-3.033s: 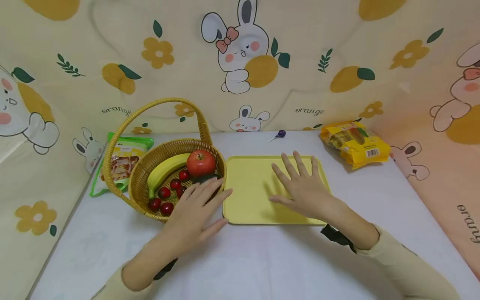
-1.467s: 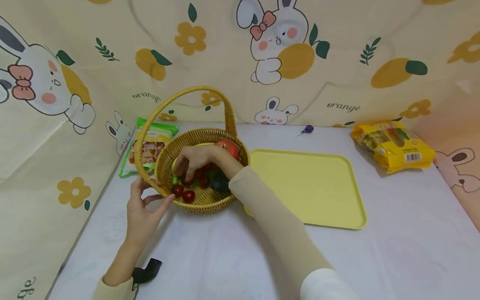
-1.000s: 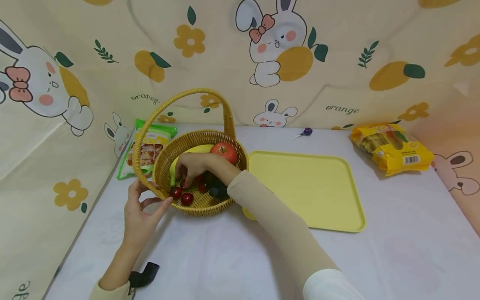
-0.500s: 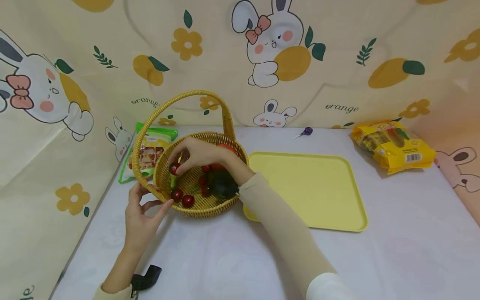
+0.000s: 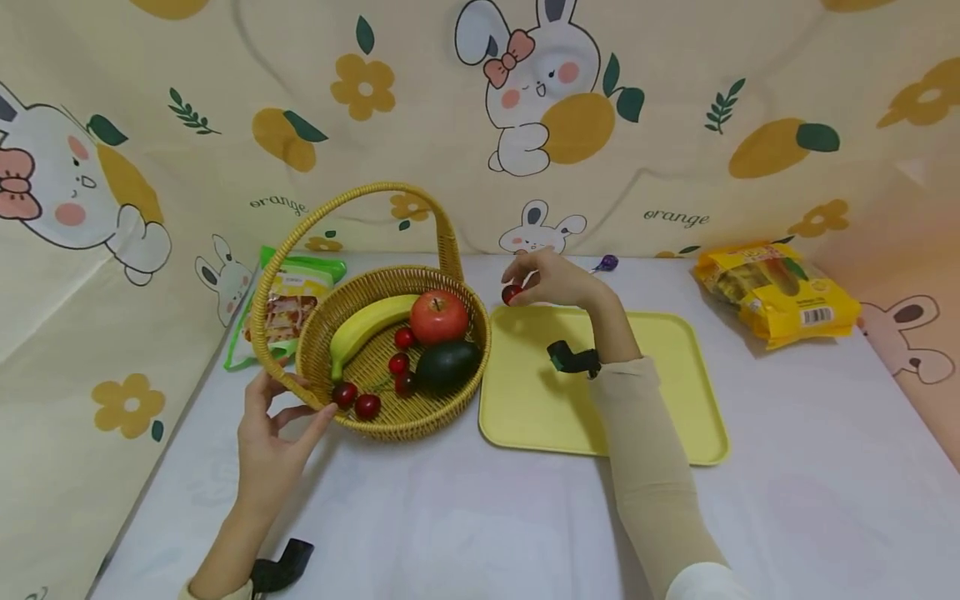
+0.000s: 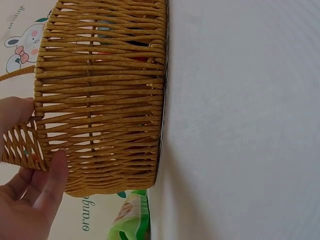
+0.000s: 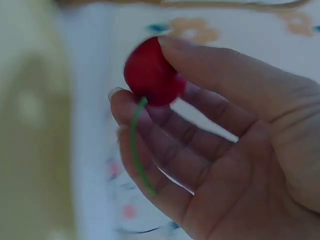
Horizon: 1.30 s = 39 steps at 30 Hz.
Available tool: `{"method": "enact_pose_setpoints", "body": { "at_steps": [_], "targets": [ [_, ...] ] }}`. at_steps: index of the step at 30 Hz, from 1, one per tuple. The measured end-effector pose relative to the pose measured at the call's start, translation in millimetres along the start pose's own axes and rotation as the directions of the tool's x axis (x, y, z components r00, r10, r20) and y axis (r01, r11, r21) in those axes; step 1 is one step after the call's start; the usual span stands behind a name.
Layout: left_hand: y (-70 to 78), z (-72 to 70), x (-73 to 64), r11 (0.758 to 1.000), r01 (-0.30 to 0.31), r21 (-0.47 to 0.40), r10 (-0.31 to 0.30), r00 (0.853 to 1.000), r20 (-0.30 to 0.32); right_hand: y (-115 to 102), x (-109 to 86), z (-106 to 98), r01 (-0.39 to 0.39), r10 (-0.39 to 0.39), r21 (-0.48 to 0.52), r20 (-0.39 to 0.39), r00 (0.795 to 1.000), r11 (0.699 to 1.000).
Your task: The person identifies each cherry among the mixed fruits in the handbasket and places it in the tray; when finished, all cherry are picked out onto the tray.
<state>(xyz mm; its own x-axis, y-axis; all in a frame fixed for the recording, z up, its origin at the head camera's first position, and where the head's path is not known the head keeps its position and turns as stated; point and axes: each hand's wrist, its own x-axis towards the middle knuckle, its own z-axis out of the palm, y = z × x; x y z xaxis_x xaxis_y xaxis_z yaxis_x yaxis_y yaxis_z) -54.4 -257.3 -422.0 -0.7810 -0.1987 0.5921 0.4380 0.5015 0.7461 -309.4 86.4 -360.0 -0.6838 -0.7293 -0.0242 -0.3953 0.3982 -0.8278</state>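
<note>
In the head view my right hand (image 5: pixel 555 279) pinches a red cherry (image 5: pixel 512 293) over the back left corner of the yellow tray (image 5: pixel 525 437). The right wrist view shows that cherry (image 7: pixel 152 72) between thumb and fingers, its green stem hanging down. With fingers and thumb, my left hand (image 5: pixel 273 433) grips the wicker basket (image 5: pixel 408 427) at its left rim, by the foot of the handle. Inside the basket lie a banana (image 5: pixel 367 329), a red apple (image 5: pixel 438 317), a dark green avocado (image 5: pixel 447 367) and several cherries (image 5: pixel 367 406). The left wrist view has the woven side (image 6: pixel 100 110) close up.
Behind the basket on the left is a green snack bag (image 5: pixel 288 304). A purple lollipop (image 5: pixel 607 263) lies behind the tray, and a yellow snack bag (image 5: pixel 780 292) sits at the back right. A printed cloth (image 5: pixel 420 100) rises along the back.
My right hand reached into the basket, picked up a cherry and carried it right to the tray's back edge. My left hand moved to the basket's left rim and has stayed there.
</note>
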Motion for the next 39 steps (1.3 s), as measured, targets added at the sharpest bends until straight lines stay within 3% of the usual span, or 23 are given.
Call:
{"method": "enact_pose_setpoints", "body": {
  "at_steps": [4,11,17,25,33,36,39],
  "targets": [
    [2.0,0.1,0.5,0.999,-0.032,-0.010,0.032,0.999,-0.007,21,6.4,8,-0.043,0.045,-0.049,0.032,0.998,0.998],
    [23.6,2.5,5.5,0.998,-0.059,-0.021,0.059,0.998,-0.009,36,9.8,18,-0.063,0.065,-0.099,0.022,0.998,0.993],
    [4.3,0.0,0.4,1.000,0.002,-0.007,-0.002,1.000,0.001,41,13.7,26,-0.050,0.053,-0.129,0.022,0.998,0.990],
    [2.3,-1.7,-0.4,1.000,0.017,0.008,-0.017,1.000,0.014,30,12.8,29,-0.050,0.055,-0.188,0.023,0.998,0.981],
    [8.5,-1.6,2.3,0.999,-0.034,0.001,0.034,0.999,-0.009,20,12.7,28,-0.076,0.083,-0.212,0.023,0.996,0.974],
    [18.0,-0.2,4.6,0.999,-0.052,-0.014,0.052,0.999,-0.010,13,7.7,22,-0.087,0.084,-0.210,-0.022,0.996,0.974],
    [26.1,1.0,5.6,0.998,-0.053,-0.026,0.053,0.999,-0.011,-2,2.2,17,-0.039,0.018,-0.211,-0.101,0.995,0.977]
  ]
}}
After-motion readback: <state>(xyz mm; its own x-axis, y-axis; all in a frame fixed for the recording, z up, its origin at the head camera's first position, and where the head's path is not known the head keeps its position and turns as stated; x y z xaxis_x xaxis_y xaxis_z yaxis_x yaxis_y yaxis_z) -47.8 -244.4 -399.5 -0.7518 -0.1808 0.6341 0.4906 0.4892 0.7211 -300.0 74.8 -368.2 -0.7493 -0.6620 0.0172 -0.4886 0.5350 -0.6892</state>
